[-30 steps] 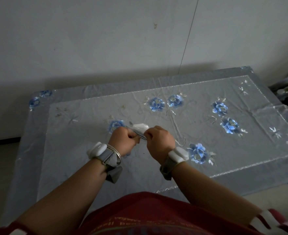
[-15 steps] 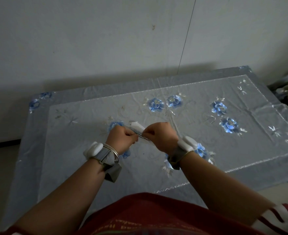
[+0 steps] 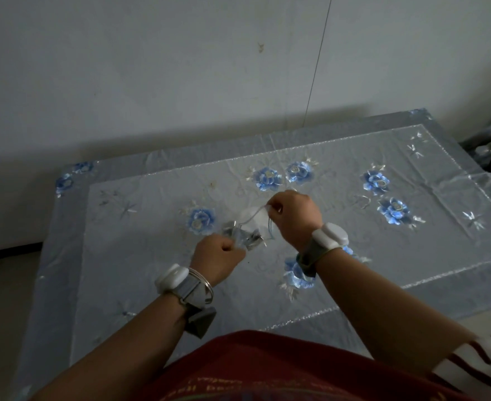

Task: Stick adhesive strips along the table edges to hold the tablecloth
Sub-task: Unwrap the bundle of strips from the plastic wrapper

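You held the adhesive strip (image 3: 253, 219) above the tablecloth (image 3: 340, 235), your right hand (image 3: 295, 217) pinching its white end, your left hand (image 3: 218, 257) clenched on its crumpled clear part. No strip showed on the table edges (image 3: 305, 316); I judged sticking was all left.

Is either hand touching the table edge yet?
No: the left hand and right hand are both held over the middle of the tablecloth, pulling a clear strip apart.
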`<state>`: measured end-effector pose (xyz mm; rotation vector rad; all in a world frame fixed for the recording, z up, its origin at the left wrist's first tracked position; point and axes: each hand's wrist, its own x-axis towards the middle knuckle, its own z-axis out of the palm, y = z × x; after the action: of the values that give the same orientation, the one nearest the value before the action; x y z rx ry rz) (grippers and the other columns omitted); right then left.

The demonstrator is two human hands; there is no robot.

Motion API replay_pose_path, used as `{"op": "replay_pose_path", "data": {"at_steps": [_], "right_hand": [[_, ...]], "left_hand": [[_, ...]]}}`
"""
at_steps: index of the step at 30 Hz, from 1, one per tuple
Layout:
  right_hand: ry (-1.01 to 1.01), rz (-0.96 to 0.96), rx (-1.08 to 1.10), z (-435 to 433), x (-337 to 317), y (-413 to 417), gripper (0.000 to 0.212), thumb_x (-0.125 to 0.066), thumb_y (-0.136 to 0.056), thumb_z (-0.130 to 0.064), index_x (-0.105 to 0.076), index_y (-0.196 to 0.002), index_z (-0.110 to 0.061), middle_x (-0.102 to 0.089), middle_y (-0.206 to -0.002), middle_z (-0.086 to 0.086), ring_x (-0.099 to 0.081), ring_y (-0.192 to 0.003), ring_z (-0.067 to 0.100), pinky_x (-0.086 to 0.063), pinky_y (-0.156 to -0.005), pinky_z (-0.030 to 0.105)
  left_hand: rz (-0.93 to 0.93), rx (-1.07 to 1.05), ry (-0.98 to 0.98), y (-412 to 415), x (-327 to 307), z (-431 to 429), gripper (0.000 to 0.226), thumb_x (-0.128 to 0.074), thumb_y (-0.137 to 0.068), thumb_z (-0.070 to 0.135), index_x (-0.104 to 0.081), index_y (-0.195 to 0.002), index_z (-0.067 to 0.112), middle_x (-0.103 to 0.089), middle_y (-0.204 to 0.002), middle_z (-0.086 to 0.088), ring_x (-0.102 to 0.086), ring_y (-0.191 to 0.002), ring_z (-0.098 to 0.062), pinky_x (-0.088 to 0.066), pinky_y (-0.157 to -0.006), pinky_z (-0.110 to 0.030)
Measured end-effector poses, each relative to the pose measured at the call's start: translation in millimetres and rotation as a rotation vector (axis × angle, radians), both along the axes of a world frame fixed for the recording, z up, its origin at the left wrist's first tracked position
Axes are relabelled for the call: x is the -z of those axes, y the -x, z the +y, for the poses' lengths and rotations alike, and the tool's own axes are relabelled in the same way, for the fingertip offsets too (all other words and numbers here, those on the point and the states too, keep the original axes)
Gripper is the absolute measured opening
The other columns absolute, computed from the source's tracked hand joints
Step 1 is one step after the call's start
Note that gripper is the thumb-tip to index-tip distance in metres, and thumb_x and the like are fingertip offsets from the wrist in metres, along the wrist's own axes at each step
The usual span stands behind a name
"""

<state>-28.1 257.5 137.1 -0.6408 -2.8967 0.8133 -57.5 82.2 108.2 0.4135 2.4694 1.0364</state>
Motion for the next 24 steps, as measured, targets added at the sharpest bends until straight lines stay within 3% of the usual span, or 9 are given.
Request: {"op": "replay_pose_path", "data": {"at_steps": [2,5,7,10,14,17,19,22,24], "right_hand": [[-0.018,0.112,-0.011,0.9,-3.9,1.7,0.016,-0.055,-0.088,-0.023,-0.069,-0.092,-0.017,-0.067,-0.095,0.005,-0.062,-0.084,0.026,-0.052,-0.075,0.039],[0.013,0.300,0.000,-4.0,-6.6,5.9,0.016,-0.057,-0.088,-0.017,-0.071,-0.092,-0.011,-0.068,-0.090,0.009,-0.064,-0.077,0.028,-0.053,-0.073,0.043],[0.038,0.406,-0.021,-6.2,-11.1,8.7,0.014,-0.059,-0.086,-0.016,-0.072,-0.090,-0.011,-0.068,-0.087,0.009,-0.065,-0.073,0.027,-0.054,-0.068,0.041],[0.001,0.519,-0.106,-8.6,-24.7,9.5,0.012,-0.063,-0.084,-0.017,-0.074,-0.088,-0.013,-0.069,-0.084,0.006,-0.065,-0.071,0.022,-0.053,-0.063,0.030],[0.023,0.640,-0.167,-14.5,-43.7,7.1,0.010,-0.067,-0.083,-0.017,-0.075,-0.089,-0.015,-0.070,-0.085,0.002,-0.064,-0.071,0.014,-0.053,-0.062,0.026],[0.157,0.738,-0.193,-17.7,-52.6,1.1,0.009,-0.072,-0.079,-0.016,-0.076,-0.086,-0.014,-0.069,-0.084,0.003,-0.064,-0.074,0.012,-0.051,-0.067,0.019],[0.188,0.748,-0.219,-15.5,-52.1,-5.1,0.008,-0.074,-0.077,-0.018,-0.077,-0.084,-0.015,-0.070,-0.085,0.001,-0.064,-0.080,0.012,-0.051,-0.074,0.020],[0.211,0.679,-0.212,-1.3,-37.0,-21.8,0.009,-0.075,-0.074,-0.021,-0.077,-0.082,-0.018,-0.069,-0.088,-0.006,-0.064,-0.085,0.010,-0.051,-0.080,0.023],[0.322,0.570,-0.139,11.3,-20.9,-36.0,0.011,-0.076,-0.073,-0.018,-0.077,-0.084,-0.021,-0.070,-0.091,-0.006,-0.065,-0.086,0.008,-0.051,-0.083,0.026]], "left_hand": [[-0.085,-0.049,-0.076,5.4,0.4,-1.5,0.041,-0.061,-0.073,0.008,-0.035,-0.042,0.016,-0.043,-0.050,-0.010,-0.040,-0.044,-0.010,-0.034,-0.050,-0.024],[-0.261,-0.046,-0.205,13.1,-8.5,0.4,0.041,-0.060,-0.081,0.006,-0.042,-0.044,0.013,-0.046,-0.038,0.000,-0.039,-0.034,-0.006,-0.034,-0.043,-0.019],[-0.453,-0.057,-0.380,16.0,-13.1,0.1,0.045,-0.062,-0.083,0.027,-0.045,-0.043,0.014,-0.049,-0.038,0.003,-0.042,-0.041,-0.012,-0.034,-0.045,-0.023],[-0.736,-0.195,-0.588,19.1,-14.5,-1.1,0.061,-0.041,-0.076,0.063,-0.045,-0.044,0.012,-0.051,-0.049,-0.005,-0.044,-0.050,-0.019,-0.026,-0.052,-0.028],[-0.983,-0.461,-0.595,20.2,-7.0,-2.8,0.070,-0.032,-0.081,0.071,-0.058,-0.087,0.006,-0.061,-0.092,-0.015,-0.059,-0.085,-0.030,-0.044,-0.070,-0.037],[-1.220,-0.584,-0.832,18.9,-4.1,-3.2,0.083,-0.038,-0.075,0.075,-0.051,-0.118,0.006,-0.053,-0.120,-0.023,-0.053,-0.110,-0.041,-0.048,-0.082,-0.052],[-1.241,-0.658,-1.032,21.3,-7.6,-1.2,0.081,-0.036,-0.076,0.075,-0.057,-0.117,0.008,-0.057,-0.119,-0.023,-0.055,-0.109,-0.042,-0.050,-0.084,-0.056],[-1.185,-0.750,-1.229,30.1,-6.4,-0.4,0.066,-0.032,-0.089,0.057,-0.065,-0.097,0.001,-0.067,-0.101,-0.022,-0.065,-0.091,-0.040,-0.055,-0.072,-0.059],[-1.146,-0.752,-1.165,34.3,-4.4,-1.0,0.052,-0.033,-0.094,0.041,-0.058,-0.115,0.000,-0.060,-0.119,-0.019,-0.061,-0.096,-0.040,-0.055,-0.072,-0.055]]}}
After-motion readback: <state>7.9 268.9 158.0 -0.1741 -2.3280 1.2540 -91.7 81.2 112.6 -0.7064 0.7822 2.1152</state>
